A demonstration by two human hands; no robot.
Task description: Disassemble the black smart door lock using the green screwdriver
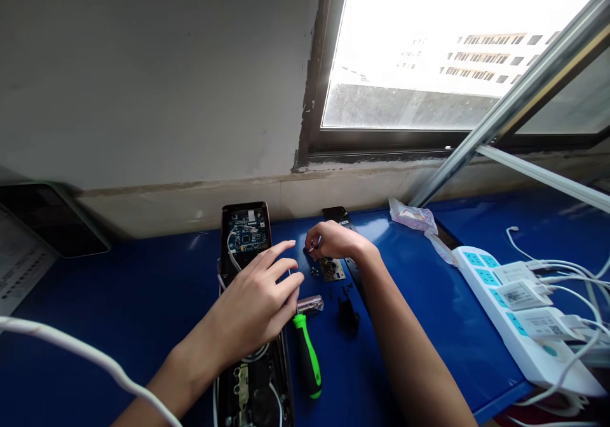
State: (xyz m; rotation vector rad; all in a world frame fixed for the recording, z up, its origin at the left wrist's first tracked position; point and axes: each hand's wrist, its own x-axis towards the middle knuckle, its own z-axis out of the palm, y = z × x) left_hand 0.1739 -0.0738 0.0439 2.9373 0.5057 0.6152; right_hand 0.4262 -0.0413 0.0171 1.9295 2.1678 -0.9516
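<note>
My left hand (pixel 267 287) hovers with fingers spread over an opened long black device (pixel 279 376), whose upper part shows a blue circuit board (pixel 246 235) and white wires. Beside its fingertips is a screwdriver (pixel 309 360) with a green and black handle; its shaft runs partly behind the fingers. My right hand (pixel 333 239) reaches to the blue tabletop with fingers pinched together; what they hold is too small to make out. Just below those fingers are small screws (pixel 314 271) and a metal plate with a round part (pixel 332 269).
A shiny cylinder (pixel 311 304) and a black plastic part (pixel 349 316) lie nearby. A dark panel (pixel 336 213) is behind my right hand. At right are a plastic bag (pixel 412 216) and a white power strip (pixel 490 293) with chargers. A white cable (pixel 86 351) crosses the lower left.
</note>
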